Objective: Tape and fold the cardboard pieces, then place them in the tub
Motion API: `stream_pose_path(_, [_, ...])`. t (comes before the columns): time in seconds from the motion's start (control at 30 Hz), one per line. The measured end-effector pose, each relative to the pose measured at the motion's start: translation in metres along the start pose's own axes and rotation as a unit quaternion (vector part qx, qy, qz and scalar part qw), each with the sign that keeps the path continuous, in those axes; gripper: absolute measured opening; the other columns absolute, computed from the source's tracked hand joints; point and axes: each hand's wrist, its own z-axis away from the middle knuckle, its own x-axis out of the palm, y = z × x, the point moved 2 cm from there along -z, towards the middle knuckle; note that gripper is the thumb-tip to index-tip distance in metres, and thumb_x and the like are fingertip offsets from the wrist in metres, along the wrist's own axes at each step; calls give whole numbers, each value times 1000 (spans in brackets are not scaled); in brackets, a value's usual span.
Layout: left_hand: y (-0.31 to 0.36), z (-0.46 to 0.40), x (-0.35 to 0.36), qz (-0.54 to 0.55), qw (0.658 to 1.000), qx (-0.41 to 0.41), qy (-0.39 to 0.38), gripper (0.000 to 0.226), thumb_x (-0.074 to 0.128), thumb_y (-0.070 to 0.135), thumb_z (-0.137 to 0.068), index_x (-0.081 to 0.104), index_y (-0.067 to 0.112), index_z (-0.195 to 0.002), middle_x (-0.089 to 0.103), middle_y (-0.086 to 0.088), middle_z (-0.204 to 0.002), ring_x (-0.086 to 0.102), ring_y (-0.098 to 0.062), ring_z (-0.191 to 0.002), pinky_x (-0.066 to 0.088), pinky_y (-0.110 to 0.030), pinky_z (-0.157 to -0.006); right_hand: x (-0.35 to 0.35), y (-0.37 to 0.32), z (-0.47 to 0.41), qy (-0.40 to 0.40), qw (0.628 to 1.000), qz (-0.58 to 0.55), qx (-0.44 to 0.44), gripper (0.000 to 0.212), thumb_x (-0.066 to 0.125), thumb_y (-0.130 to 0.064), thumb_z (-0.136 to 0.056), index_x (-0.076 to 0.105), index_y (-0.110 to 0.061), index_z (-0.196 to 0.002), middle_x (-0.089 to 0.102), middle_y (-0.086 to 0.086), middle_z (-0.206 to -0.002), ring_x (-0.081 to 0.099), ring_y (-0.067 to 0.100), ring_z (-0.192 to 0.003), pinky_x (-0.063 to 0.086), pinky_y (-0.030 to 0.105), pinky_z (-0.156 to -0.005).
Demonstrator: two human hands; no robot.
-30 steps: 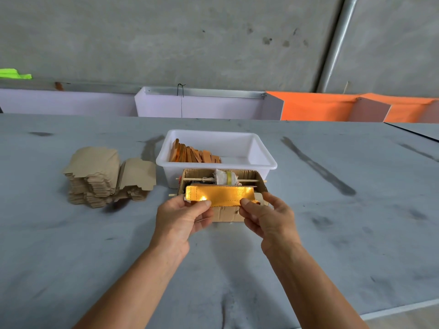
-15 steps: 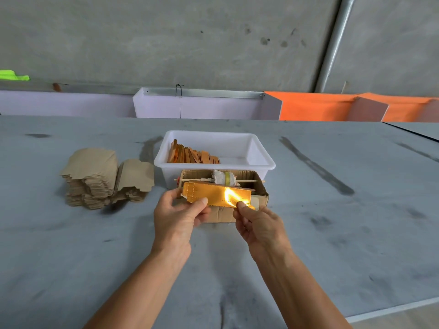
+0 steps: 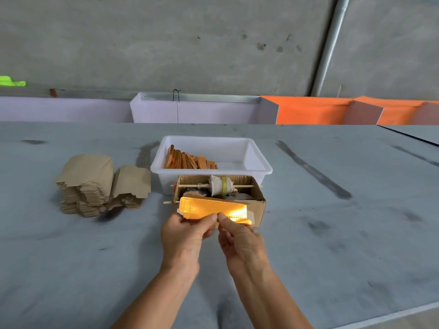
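A shiny gold cardboard piece [image 3: 211,207] is held flat in front of me, just above the table. My left hand [image 3: 185,233] pinches its lower edge near the middle. My right hand [image 3: 240,238] pinches the same edge right beside the left thumb. Behind the piece stands a small open brown box [image 3: 257,205] with a tape roll [image 3: 219,186] on a wooden stick. Further back is the white tub [image 3: 259,162], with several folded gold pieces [image 3: 187,160] leaning at its left side.
Two stacks of flat brown cardboard pieces [image 3: 95,184] lie left of the tub on the grey table [image 3: 332,233]. White and orange panels [image 3: 308,110] line the table's far edge below a concrete wall. The table's near right edge shows at the bottom corner.
My right hand has slid left along the gold piece's lower edge, from its right end to right beside my left thumb. The piece now tilts a little, right end lower.
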Motion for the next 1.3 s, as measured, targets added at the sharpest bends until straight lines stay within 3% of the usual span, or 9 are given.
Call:
stream_pose_path(0.43, [5,-8,-11,47,998,-34,-23,3,68,6,-81,65,6,-81,71,-10,-65,69,-19,-57,53,-22,-48,-6,-7,-1,-36,999,12,-16,7,66,-7,-85,64,-4,-78,68,7,-62,65,13,-53,53,20,-49])
stream_pose_path(0.6, [6,-9,-14,61,995,-55,-62,19,53,16,-94,59,0,-87,71,-21,-72,72,-28,-67,56,-25,-53,-12,-11,-3,-38,999,-3,-21,10,58,-8,-91,63,-5,-83,70,10,-66,68,15,-56,54,21,-48])
stream_pose_path(0.7, [6,-9,-13,57,994,-55,-80,19,51,15,-95,58,-2,-90,71,-21,-76,72,-29,-71,56,-26,-55,-15,-11,-4,-41,998,7,-39,12,58,-10,-91,63,-6,-81,71,10,-68,68,14,-59,54,21,-51])
stream_pose_path(0.87, [6,-9,-11,1,998,-44,-51,6,70,3,-79,66,3,-84,73,-12,-71,71,-22,-65,56,-23,-53,-12,-11,-3,-58,997,25,-54,12,59,-13,-91,66,-9,-83,71,8,-72,68,14,-65,51,24,-60])
stream_pose_path(1.1, [6,-9,-10,10,998,-38,-43,4,69,-1,-77,67,1,-79,72,-11,-67,69,-18,-58,55,-22,-52,-12,-10,0,-41,998,9,-41,14,68,-11,-82,63,-13,-69,69,5,-69,62,10,-59,50,19,-51])
stream_pose_path(1.3, [6,-8,-11,52,994,-55,-81,9,59,5,-88,67,3,-85,73,-15,-74,71,-21,-65,55,-23,-53,-13,-11,-1,-38,998,-12,-41,18,56,-14,-93,65,-12,-78,69,4,-68,63,11,-61,47,24,-61])
